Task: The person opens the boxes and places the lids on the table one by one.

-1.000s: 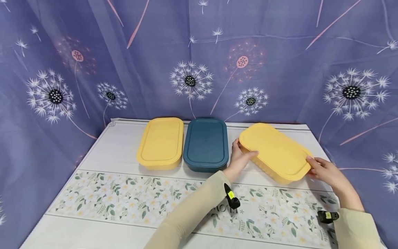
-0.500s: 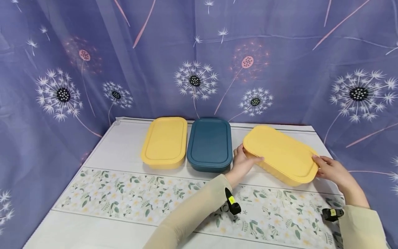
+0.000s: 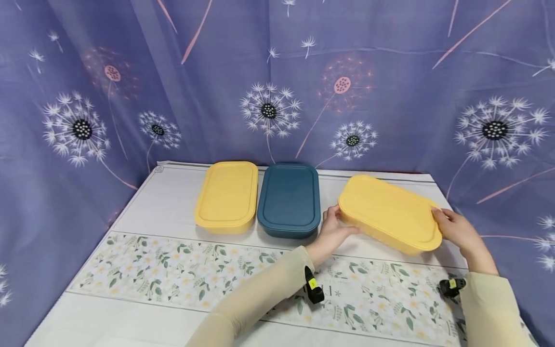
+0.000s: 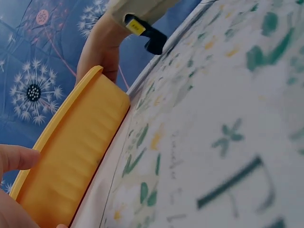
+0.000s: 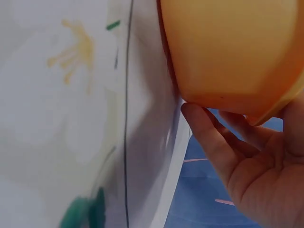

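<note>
Plastic yellow lidded container [image 3: 388, 212] looks light, stiff, a bit slick; left hand [image 3: 331, 231] and right hand [image 3: 455, 230] grip its short ends, best under the rim.

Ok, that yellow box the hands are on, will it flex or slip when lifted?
The yellow box looks like moulded plastic with a ribbed wall, so probably stiff. Its smooth sides may be slippery; the left hand and right hand hold opposite ends. Its weight cannot be judged: the lid hides any contents.
</note>
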Tool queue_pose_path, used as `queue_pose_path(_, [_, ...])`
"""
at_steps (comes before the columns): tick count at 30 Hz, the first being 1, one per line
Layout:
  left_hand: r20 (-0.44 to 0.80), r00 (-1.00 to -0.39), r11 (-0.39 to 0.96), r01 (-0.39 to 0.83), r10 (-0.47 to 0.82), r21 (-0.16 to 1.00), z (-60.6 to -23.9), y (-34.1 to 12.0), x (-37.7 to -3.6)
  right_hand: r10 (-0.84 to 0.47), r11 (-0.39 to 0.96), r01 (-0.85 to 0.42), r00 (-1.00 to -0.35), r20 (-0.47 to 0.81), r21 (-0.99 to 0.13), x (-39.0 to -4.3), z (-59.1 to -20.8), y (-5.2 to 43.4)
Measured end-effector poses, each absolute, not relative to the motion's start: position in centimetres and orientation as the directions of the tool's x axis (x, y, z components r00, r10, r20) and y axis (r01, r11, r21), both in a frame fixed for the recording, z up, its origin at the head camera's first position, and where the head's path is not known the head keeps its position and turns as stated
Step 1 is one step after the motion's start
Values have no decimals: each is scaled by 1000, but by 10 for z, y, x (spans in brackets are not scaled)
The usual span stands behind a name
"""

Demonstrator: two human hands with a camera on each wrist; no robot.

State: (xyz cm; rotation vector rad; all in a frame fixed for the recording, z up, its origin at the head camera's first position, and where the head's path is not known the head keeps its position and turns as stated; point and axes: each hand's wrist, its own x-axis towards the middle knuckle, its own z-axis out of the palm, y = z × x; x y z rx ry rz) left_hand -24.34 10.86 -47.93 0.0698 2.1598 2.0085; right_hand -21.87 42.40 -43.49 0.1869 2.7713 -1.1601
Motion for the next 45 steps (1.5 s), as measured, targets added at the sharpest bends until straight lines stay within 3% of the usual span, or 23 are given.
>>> queue_pose_path(19, [-120,-955,77,-102,272,992,-471,79,-236,15,734,120,-987,-160,-669,-262,-432,420])
queue_pose_path(45, [-112,-933,39,-105,343,994,-487,86,-234,45,686,176,-979,-200,-706,-273,-442,437])
